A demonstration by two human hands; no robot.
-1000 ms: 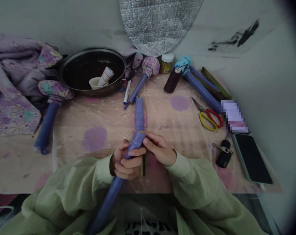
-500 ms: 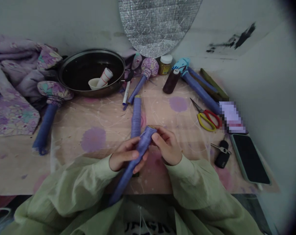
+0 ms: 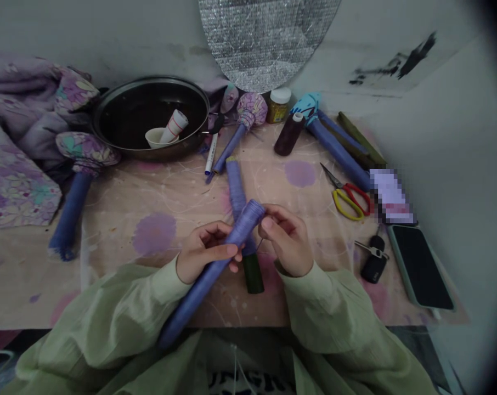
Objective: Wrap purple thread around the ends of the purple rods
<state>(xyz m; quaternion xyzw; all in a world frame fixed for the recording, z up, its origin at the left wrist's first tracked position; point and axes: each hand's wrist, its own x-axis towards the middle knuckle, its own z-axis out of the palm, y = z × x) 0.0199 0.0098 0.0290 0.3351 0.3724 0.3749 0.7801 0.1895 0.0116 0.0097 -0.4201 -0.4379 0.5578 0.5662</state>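
My left hand [image 3: 207, 249] is wrapped round a purple thread-wrapped stick [image 3: 201, 282], which slants from near my body up to the right. Its wound upper end [image 3: 252, 211] sits beside my right hand [image 3: 290, 238], whose thumb and forefinger are pinched close to the edge. A thin dark line, perhaps a needle or thread, shows below the right fingers; what exactly they hold is too small to name. Under the held stick lies a second wrapped stick [image 3: 235, 181], with a dark green bare end [image 3: 253, 274] towards me.
Red-and-yellow scissors [image 3: 347, 200], keys [image 3: 374, 260] and a phone [image 3: 421, 266] lie at right. Behind are a dark thread spool [image 3: 288, 134], a jar [image 3: 278, 105], a marker [image 3: 211, 156] and a black pan [image 3: 150, 152] holding a cup. Cloth-headed sticks [image 3: 71, 214] lie around.
The held stick's upper end has turned and risen slightly, with its open end facing away now. The stick beneath has swung, showing its dark green end. My right hand shifted slightly right.
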